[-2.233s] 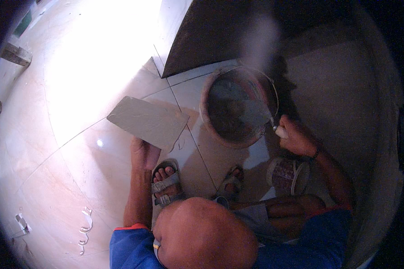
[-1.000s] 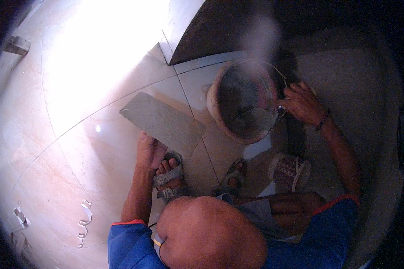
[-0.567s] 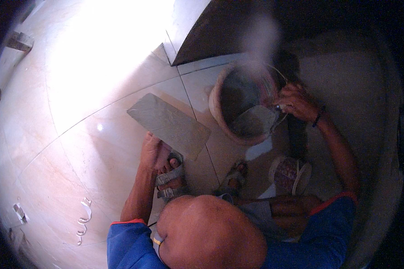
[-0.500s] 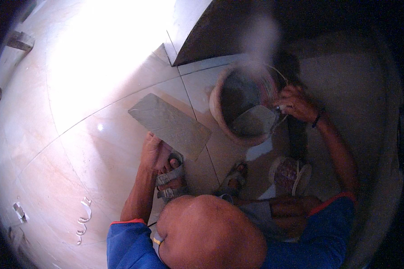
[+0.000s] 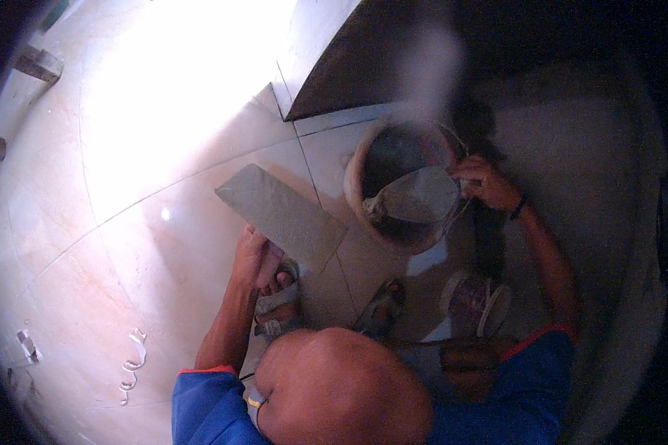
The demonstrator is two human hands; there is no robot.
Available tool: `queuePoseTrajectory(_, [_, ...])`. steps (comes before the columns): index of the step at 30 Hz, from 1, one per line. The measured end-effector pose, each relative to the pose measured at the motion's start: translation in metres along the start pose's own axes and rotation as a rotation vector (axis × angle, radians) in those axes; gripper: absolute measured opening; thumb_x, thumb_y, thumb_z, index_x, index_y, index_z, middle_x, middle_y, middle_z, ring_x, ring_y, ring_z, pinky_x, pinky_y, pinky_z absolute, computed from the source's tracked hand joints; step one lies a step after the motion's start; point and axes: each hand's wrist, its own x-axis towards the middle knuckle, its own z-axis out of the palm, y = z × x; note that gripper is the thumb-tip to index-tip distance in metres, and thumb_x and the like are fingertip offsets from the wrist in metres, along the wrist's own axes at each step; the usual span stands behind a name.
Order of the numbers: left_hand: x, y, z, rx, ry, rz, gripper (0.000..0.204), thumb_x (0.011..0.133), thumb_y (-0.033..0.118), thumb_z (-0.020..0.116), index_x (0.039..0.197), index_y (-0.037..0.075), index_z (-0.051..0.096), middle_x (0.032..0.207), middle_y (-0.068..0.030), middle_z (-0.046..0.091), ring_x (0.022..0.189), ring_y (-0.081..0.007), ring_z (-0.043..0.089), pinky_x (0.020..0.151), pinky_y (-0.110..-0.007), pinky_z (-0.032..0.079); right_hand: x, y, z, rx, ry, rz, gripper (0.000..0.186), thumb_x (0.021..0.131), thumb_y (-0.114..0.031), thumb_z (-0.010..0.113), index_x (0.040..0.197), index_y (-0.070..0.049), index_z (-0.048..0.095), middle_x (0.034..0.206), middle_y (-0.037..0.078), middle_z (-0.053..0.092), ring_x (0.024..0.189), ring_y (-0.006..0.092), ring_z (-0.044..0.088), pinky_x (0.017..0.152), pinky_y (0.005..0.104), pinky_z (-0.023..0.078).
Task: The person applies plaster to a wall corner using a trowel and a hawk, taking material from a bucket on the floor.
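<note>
In my left hand point(image 5: 249, 254) is a flat, grey, rectangular plastering float point(image 5: 282, 215). My fingers are closed at its near edge, and its broad face is turned up. To the right stands a round, pale-rimmed bucket point(image 5: 355, 174) with a dark inside. My right hand point(image 5: 488, 184) is closed on the handle end of a trowel point(image 5: 423, 193) at the bucket's right rim. The trowel's grey blade lies across the bucket's mouth, pointing left. A lump of mortar-like paste point(image 5: 376, 210) sits at its tip. The bucket's contents are too dark to make out.
My sandalled feet point(image 5: 278, 305) are on the tiled floor point(image 5: 163, 259) below the float. A spool-like roll point(image 5: 473, 304) stands near my right leg. Past the bucket rises a dark panel point(image 5: 334, 81) with a bright edge. A curled white strip point(image 5: 132, 365) lies at left.
The trowel has come up inside the bucket; its blade now shows more fully, with paste on the tip. My right hand has shifted slightly. The left hand keeps the float almost in place.
</note>
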Motion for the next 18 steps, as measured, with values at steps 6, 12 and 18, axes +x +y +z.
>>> queuePoseTrajectory(6, [0.001, -0.002, 0.011, -0.036, 0.004, 0.067, 0.044, 0.086, 0.026, 0.068, 0.118, 0.001, 0.051, 0.112, -0.01, 0.062, 0.102, -0.0243, 0.06, 0.087, -0.039, 0.049, -0.001, -0.001, -0.001, -0.043, 0.018, 0.048, 0.036, 0.078, -0.019, 0.065, 0.114, -0.013, 0.065, 0.116, 0.008, 0.061, 0.114, 0.0278, 0.05, 0.104, 0.0424, 0.032])
queuePoseTrajectory(12, [0.005, -0.003, 0.004, -0.026, -0.002, 0.026, 0.048, 0.085, 0.027, 0.069, 0.121, 0.003, 0.049, 0.115, -0.0092, 0.06, 0.104, -0.0248, 0.059, 0.088, -0.04, 0.049, -0.016, -0.022, -0.011, -0.373, 0.15, 0.122, 0.042, 0.075, -0.01, 0.067, 0.116, -0.011, 0.061, 0.112, 0.01, 0.061, 0.108, 0.0301, 0.053, 0.1, 0.0411, 0.036])
queuePoseTrajectory(18, [0.007, -0.008, 0.004, -0.019, -0.011, 0.04, 0.051, 0.084, 0.028, 0.07, 0.121, 0.0, 0.049, 0.115, -0.0108, 0.06, 0.103, -0.0254, 0.06, 0.088, -0.041, 0.049, -0.027, -0.053, -0.034, -0.235, 0.054, 0.228, 0.044, 0.074, -0.012, 0.069, 0.116, -0.01, 0.056, 0.102, 0.014, 0.06, 0.098, 0.0348, 0.056, 0.087, 0.0438, 0.045])
